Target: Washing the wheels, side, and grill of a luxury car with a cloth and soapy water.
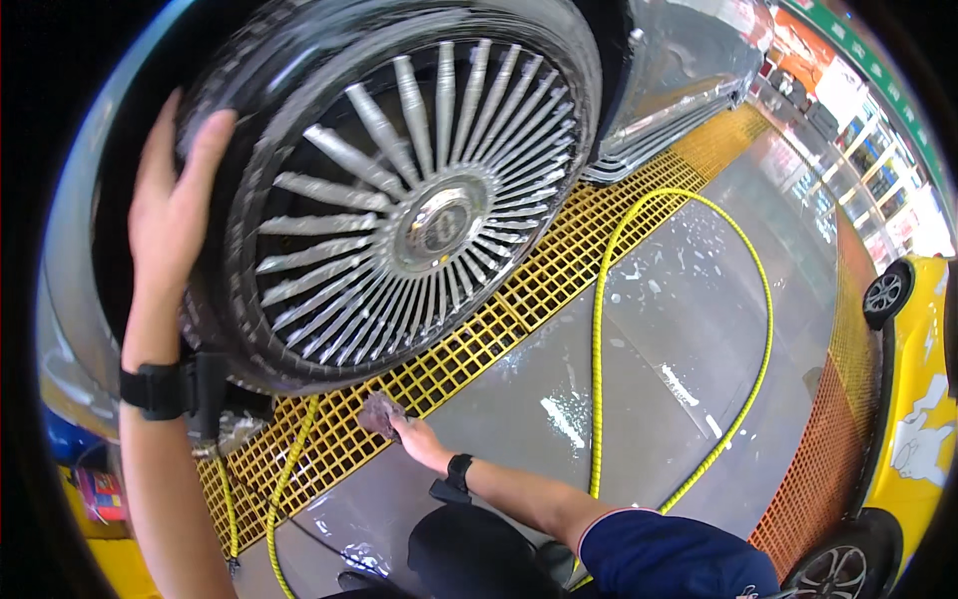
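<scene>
A car wheel [441,224] with many thin silver spokes fills the upper middle of the view, wet and streaked with foam. My left hand [174,202] is up at the left side of its black tyre [213,299], inside the wheel arch, thumb and fingers spread. Whether the fingers press on the tread is hard to tell. Below the tyre, my right hand [420,442] holds a bunched purple-grey cloth or mitt [380,416] above the yellow floor grating [464,352], apart from the wheel.
A yellow hose [597,359] loops across the wet grey floor [516,449]. The silver car's side step [651,153] juts out behind the wheel. To the right are an orange grating [801,449] and a yellow car [909,397]. Black straps with devices circle both my wrists.
</scene>
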A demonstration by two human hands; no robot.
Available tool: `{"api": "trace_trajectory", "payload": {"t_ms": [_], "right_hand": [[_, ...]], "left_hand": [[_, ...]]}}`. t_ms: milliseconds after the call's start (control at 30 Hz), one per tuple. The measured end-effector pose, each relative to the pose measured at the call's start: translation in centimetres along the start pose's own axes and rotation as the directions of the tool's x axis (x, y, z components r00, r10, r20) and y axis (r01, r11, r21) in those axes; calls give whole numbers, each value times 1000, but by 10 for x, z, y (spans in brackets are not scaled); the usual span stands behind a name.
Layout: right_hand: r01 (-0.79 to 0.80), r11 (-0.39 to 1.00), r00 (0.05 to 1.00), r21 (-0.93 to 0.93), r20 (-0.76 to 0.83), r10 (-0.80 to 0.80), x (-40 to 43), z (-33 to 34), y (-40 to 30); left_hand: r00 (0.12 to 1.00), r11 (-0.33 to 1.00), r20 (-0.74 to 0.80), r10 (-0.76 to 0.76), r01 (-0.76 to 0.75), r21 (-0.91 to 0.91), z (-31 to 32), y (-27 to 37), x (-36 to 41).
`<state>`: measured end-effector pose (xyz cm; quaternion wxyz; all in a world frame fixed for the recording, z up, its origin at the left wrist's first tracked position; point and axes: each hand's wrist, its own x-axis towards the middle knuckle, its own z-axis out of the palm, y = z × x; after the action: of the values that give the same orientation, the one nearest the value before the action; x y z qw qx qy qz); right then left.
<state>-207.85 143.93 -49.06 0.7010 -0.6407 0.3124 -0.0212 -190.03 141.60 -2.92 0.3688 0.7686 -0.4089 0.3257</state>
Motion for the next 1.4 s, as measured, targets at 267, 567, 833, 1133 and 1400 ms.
{"api": "trace_trajectory", "payload": {"t_ms": [267,567,833,1133,1400], "right_hand": [[-156,769,894,-620,243,377,-16,5,-142],[882,117,286,-456,716,637,-46,264,-250],[626,-267,373,732,19,928,-29,319,-269],[757,-170,351,631,-174,920,44,416,-208],[907,-377,396,187,-70,916,167,691,-248]], "left_hand": [[861,903,396,318,-148,-404,-87,-89,-131],[16,353,688,-726,867,352,-356,-319,-371],[-384,-429,396,-834,903,-29,-561,-299,-565],[-896,-920,215,-390,391,-37,-651,-189,-653],[-925,-956,303,-231,157,-249,-661,-222,-514]]}}
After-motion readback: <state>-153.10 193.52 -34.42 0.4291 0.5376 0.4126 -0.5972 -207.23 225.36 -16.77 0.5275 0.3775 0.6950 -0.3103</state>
